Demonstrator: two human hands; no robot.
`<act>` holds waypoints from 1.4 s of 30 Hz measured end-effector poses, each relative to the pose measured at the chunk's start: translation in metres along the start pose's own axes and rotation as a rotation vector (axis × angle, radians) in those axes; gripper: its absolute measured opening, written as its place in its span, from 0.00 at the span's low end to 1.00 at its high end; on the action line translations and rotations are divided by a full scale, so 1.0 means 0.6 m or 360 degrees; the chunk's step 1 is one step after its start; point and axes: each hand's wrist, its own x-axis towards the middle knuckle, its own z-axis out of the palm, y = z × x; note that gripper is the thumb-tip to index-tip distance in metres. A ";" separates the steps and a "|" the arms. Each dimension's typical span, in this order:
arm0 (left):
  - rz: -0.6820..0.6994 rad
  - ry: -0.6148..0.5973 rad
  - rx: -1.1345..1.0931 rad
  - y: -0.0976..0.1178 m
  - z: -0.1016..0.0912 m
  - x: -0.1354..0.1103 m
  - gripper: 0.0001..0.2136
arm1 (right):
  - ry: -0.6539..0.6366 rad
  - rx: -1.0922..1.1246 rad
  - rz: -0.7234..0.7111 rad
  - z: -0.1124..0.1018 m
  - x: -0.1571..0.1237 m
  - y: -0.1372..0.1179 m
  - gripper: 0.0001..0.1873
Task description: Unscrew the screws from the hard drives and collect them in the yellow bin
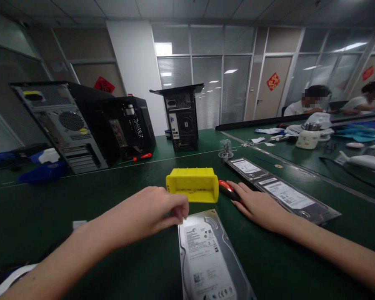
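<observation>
A silver hard drive (203,258) with a white label lies on the green table before me. My left hand (164,204) is over its far left corner, thumb and fingers pinched together; whatever they hold is too small to make out. Just beyond the drive, a yellow plastic bin (192,171) lies with its opening facing me. At the bin's right side, my right hand (253,202) has its fingers over a red-and-black handled tool (227,189) on the table. The tool's working end is hidden.
Two more hard drives (289,195) lie to the right, near a clear plastic holder (225,149). Computer cases (90,125) stand at the back left, with a red screwdriver (143,157) in front. A cream container (308,138) is farther right. Other people sit beyond.
</observation>
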 end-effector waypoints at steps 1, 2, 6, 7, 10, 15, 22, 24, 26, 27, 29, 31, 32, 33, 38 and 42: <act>-0.0032 -0.0037 0.0032 0.002 0.009 -0.007 0.06 | 0.0005 -0.0008 -0.0005 0.000 0.000 0.000 0.29; -0.0032 -0.0036 0.0083 0.006 0.020 -0.015 0.07 | 0.0010 -0.0016 -0.0009 0.000 -0.001 -0.001 0.29; -0.0038 0.0048 0.0327 0.032 0.065 -0.043 0.04 | 0.0013 -0.0034 -0.0028 -0.001 -0.002 -0.004 0.29; 0.0024 0.0120 0.0342 0.038 0.075 -0.049 0.06 | 0.0010 -0.0036 -0.0033 -0.001 -0.002 -0.005 0.29; 0.0228 0.0314 0.0348 0.049 0.094 -0.061 0.18 | 0.0000 -0.0046 -0.0039 -0.003 -0.001 -0.006 0.29; 0.0337 0.0501 0.0301 0.050 0.097 -0.064 0.19 | -0.0007 -0.0065 -0.0050 -0.004 -0.001 -0.006 0.29; 0.0390 0.0552 0.0458 0.041 0.096 -0.060 0.17 | -0.0001 -0.0097 -0.0058 -0.004 0.000 -0.006 0.29; 0.0429 0.0580 0.0487 0.036 0.099 -0.063 0.18 | 0.0002 -0.0111 -0.0059 -0.002 0.000 -0.005 0.29; 0.0476 0.0583 0.0502 0.030 0.103 -0.068 0.18 | 0.0007 -0.0125 -0.0057 -0.001 0.000 -0.005 0.29; 0.0496 0.0575 0.0514 0.027 0.104 -0.070 0.18 | 0.0009 -0.0131 -0.0058 0.000 0.000 -0.005 0.28; 0.0524 0.0577 0.0545 0.021 0.108 -0.074 0.19 | 0.0013 -0.0141 -0.0065 0.002 0.000 -0.005 0.28; 0.0534 0.0588 0.0579 0.016 0.113 -0.076 0.20 | 0.0015 -0.0150 -0.0065 0.002 0.000 -0.005 0.28; 0.0536 0.0591 0.0597 0.013 0.116 -0.077 0.21 | 0.0016 -0.0153 -0.0062 0.003 0.000 -0.005 0.28; 0.0540 0.0591 0.0615 0.011 0.119 -0.077 0.21 | 0.0016 -0.0156 -0.0059 0.002 0.000 -0.005 0.28; 0.0576 0.0604 0.0669 0.007 0.134 -0.082 0.21 | 0.0018 -0.0158 -0.0043 0.001 0.001 -0.005 0.29; 0.0594 0.0617 0.0685 0.007 0.137 -0.084 0.21 | 0.0000 -0.0148 -0.0044 0.001 0.000 -0.006 0.29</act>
